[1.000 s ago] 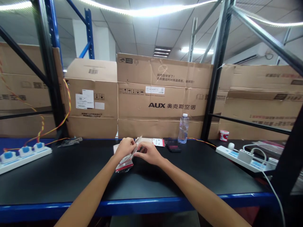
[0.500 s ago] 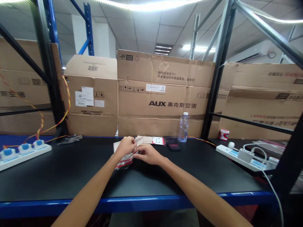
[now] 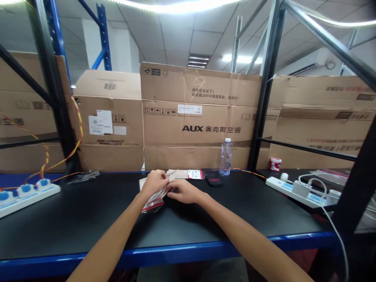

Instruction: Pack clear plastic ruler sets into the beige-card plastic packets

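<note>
Both my hands meet over a clear plastic packet with red and white edging (image 3: 153,205), which lies on the black tabletop. My left hand (image 3: 155,182) is closed in a pinch at the packet's upper part and covers much of it. From the right, my right hand (image 3: 184,191) pinches at the packet's right edge with bent fingers, close to the left fingertips. What is inside the packet is hidden. Just behind my hands lies a flat pale packet with a red and white label (image 3: 194,174).
A clear bottle with a white cap (image 3: 226,157) stands at the back, beside a dark object (image 3: 215,179). Power strips lie left (image 3: 31,194) and right (image 3: 293,190). Cardboard (image 3: 199,133) walls the back; a black post (image 3: 261,94) rises at right. A blue edge (image 3: 176,252) runs along the front.
The view has turned slightly, so most of the scene sits a little further left. My hands stay on the packet, with only small finger movement.
</note>
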Motion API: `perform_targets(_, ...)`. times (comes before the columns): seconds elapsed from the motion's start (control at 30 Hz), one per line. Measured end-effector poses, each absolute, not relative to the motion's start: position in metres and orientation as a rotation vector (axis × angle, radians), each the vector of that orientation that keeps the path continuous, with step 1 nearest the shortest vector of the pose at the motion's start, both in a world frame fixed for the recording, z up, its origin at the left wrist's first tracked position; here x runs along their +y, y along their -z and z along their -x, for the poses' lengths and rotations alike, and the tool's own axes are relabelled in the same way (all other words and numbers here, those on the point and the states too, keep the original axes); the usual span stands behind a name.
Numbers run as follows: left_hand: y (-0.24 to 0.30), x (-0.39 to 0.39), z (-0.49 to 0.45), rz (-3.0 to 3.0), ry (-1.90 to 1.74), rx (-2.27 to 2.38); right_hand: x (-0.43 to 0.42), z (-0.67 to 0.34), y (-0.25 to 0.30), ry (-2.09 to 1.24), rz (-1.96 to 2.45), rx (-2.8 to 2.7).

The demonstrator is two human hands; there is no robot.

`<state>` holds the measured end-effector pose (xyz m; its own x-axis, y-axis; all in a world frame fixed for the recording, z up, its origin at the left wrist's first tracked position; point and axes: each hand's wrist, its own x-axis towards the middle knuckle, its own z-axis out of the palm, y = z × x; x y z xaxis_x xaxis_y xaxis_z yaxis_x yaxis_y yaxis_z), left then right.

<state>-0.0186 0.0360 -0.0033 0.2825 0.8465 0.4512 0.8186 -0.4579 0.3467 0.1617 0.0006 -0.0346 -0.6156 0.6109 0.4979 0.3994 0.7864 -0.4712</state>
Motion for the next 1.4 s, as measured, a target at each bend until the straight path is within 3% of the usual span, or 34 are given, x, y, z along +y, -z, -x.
perform_targets(0.2, 0.005, 0.032, 0.014, -2.499, -0.893, 1.615, 0.016, -0.185, 0.03, -0.18, 1.036, -2.22)
perform_targets(0.37, 0.011, 0.035, 0.013, -2.531, -0.833, 1.573, 0.024, -0.204, 0.028, -0.298, 1.363, -2.435)
perform_targets(0.6, 0.023, 0.038, 0.014, -2.615, -0.467, 1.439, 0.024, -0.197, 0.031, -0.37, 1.361, -2.449)
perform_targets(0.9, 0.025, 0.054, 0.024, -2.495, -0.379, 1.269, 0.016, -0.198, 0.024, -0.237, 1.583, -2.345)
perform_targets(1.1, 0.031, 0.056, 0.029, -2.48, -0.498, 1.474, 0.001, -0.185, 0.017, 0.04, 1.7, -2.421)
perform_targets(1.4, 0.036, 0.062, 0.032, -2.224, -0.644, 1.742, 0.008, -0.191, 0.026, 0.029, 1.675, -2.347)
